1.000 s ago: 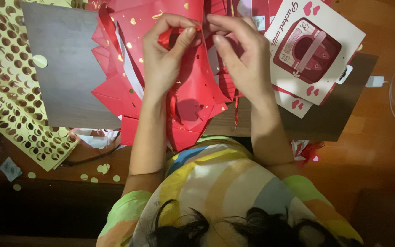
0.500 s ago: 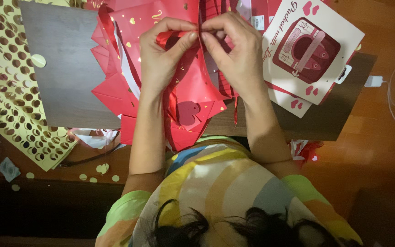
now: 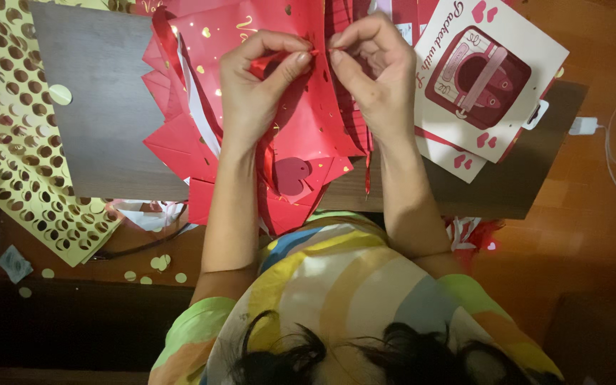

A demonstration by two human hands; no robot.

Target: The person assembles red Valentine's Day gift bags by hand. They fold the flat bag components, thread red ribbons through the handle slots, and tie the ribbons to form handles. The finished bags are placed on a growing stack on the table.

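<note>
My left hand (image 3: 254,89) and my right hand (image 3: 372,71) meet over a red paper bag (image 3: 297,121) with gold specks. Each pinches a thin red ribbon (image 3: 316,51) at the bag's top edge, thumb against forefinger, the fingertips almost touching. The bag lies on a pile of more red bags (image 3: 180,139) on a dark table (image 3: 94,107). A red heart-shaped tag (image 3: 291,176) hangs at the bag's lower part. Loose ribbon ends (image 3: 367,160) trail down toward my body.
A yellow sheet punched with round holes (image 3: 16,157) lies at the left, with yellow paper dots (image 3: 158,264) on the floor. White cards with red pictures (image 3: 486,78) lie at the right. A white charger and cable (image 3: 593,128) rest on the orange floor.
Both hands have moved up and closer together at the bag's top, and the fingertips now pinch the ribbon tightly.
</note>
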